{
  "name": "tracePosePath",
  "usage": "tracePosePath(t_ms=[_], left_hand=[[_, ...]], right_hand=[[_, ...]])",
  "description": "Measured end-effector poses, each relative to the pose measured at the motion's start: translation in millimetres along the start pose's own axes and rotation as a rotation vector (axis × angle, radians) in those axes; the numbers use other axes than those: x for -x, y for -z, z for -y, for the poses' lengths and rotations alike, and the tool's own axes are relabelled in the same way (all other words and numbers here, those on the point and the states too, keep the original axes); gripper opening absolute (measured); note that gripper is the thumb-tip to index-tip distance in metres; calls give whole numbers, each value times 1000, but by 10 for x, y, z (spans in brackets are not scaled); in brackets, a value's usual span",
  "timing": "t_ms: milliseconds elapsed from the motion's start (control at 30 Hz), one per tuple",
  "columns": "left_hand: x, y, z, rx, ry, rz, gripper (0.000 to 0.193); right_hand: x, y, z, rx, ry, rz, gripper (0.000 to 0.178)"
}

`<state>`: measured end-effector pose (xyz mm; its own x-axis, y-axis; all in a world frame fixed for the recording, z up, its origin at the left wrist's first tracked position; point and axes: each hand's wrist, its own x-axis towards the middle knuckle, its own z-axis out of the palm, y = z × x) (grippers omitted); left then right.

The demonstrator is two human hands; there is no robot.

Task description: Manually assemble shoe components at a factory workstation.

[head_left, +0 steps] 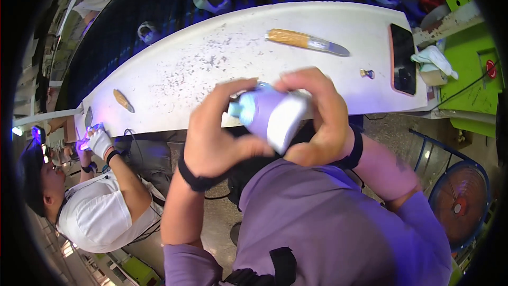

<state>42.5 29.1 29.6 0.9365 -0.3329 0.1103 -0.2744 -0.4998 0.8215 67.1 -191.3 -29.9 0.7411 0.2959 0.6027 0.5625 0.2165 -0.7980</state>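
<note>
Between my two hands, above the near edge of the white table (233, 47), is a pale shoe (264, 114) with a light blue-violet upper and a white sole. It is blurred, and its sole is tilted toward my right. My left hand (214, 132) curves round its left side, with the thumb under it. My right hand (325, 116) grips its right side, fingers over the top and thumb below. Beyond the hands, a knife (307, 41) with a tan wrapped handle and a wide flat blade lies on the table.
A phone (403, 58) and a small metal piece (366, 73) lie at the right. Dark specks dot the tabletop. A smaller tan-handled tool (123, 100) lies left, near a co-worker (100, 212). Several shoes (211, 0) stand on the dark conveyor behind. A fan (457, 206) stands at right.
</note>
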Motion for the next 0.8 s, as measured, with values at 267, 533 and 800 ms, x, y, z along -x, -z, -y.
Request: tracePosePath(t_ms=[267, 533, 800], left_hand=[[741, -331, 181, -124, -74, -256, 88], [708, -363, 362, -13, -154, -387, 56], [688, -184, 727, 705, 92, -267, 116]], right_hand=[[244, -360, -116, 476, -75, 204, 84], [212, -407, -88, 554, -81, 213, 85], [71, -102, -96, 346, -456, 386, 72]])
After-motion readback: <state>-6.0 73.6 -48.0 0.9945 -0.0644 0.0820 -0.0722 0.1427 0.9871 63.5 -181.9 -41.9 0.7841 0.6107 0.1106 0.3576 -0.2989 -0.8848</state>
